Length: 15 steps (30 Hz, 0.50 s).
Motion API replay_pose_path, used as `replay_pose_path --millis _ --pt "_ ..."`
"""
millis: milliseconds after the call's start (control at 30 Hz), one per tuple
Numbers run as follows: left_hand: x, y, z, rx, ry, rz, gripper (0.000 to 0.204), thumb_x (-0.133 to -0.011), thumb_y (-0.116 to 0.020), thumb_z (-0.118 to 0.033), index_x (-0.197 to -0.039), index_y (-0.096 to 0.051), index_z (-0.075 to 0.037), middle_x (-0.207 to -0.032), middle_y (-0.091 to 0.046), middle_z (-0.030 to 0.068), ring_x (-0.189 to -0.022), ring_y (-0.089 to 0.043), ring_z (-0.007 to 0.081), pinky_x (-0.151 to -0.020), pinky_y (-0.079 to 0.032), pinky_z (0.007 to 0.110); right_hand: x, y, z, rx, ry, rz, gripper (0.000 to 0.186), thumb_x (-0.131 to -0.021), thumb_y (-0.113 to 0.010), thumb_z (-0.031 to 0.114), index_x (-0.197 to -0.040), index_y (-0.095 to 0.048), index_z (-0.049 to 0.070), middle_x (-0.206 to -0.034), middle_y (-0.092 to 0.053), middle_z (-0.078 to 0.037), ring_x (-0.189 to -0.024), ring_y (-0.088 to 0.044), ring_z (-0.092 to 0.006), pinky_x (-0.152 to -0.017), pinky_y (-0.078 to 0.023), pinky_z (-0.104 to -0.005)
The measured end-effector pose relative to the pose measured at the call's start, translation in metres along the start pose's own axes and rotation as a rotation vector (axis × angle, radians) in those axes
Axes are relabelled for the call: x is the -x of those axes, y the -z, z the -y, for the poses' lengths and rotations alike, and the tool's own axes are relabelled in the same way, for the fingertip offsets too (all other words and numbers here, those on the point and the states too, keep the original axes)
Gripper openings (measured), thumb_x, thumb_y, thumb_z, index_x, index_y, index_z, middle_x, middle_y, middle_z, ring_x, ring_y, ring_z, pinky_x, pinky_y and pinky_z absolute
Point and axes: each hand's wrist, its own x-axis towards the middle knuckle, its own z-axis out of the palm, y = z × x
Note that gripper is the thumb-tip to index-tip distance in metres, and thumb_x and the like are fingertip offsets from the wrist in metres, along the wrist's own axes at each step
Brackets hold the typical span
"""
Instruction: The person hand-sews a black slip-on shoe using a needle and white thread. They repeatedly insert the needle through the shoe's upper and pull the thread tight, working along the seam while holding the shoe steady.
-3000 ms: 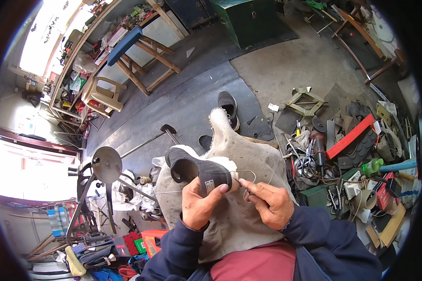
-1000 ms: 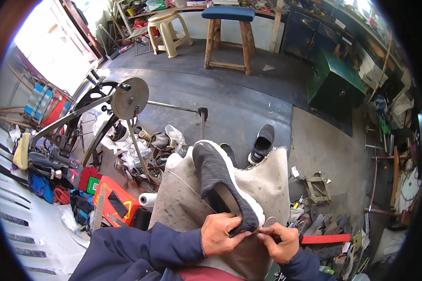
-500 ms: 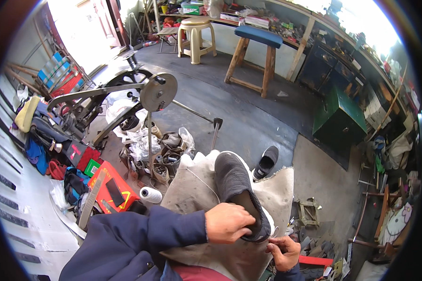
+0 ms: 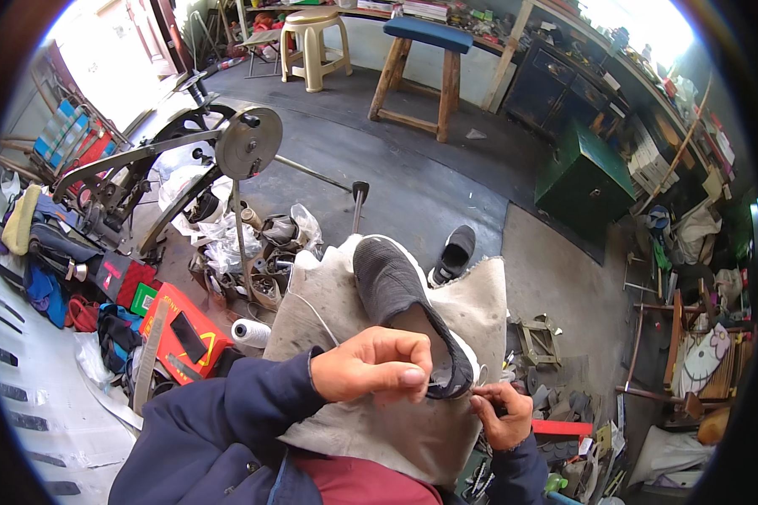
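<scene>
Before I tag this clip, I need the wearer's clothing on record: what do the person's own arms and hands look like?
The left arm wears a long, dark navy-blue fabric sleeve, creased and reaching to the wrist; the right arm has a matching navy-blue sleeve. The left hand and right hand are bare, without gloves.
</scene>
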Motion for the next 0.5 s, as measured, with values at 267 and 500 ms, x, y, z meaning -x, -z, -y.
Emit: replay_pose_path --millis 267,500 --pt "-0.033 -0.004 0.039 -1.278 -0.164 -0.116 0.004 -0.088 -0.066 -0.001 -0.091 -0.063 -0.002 -0.081 -0.067 0.0187 -0.077 -0.069 0.0403 -0.066 -0.054 0.047 -0.007 -0.007 0.032 0.223 0.017 -0.001 0.007 -0.094 -0.072 0.002 -0.100 -0.069 0.001 -0.078 -0.071 -0.014 -0.069 -0.072 -0.0265 -0.064 -0.054 -0.0344" --pt "-0.049 0.004 0.053 -1.048 -0.015 -0.051 0.008 -0.086 -0.061 -0.005 -0.084 -0.063 0.003 -0.080 -0.066 0.0272 -0.081 -0.067 0.0490 -0.070 -0.054 0.053 -0.012 -0.015 0.033 0.223 0.042 -0.045 0.010 -0.091 -0.070 -0.003 -0.100 -0.065 -0.001 -0.082 -0.068 -0.017 -0.073 -0.071 -0.0309 -0.069 -0.053 -0.0360"
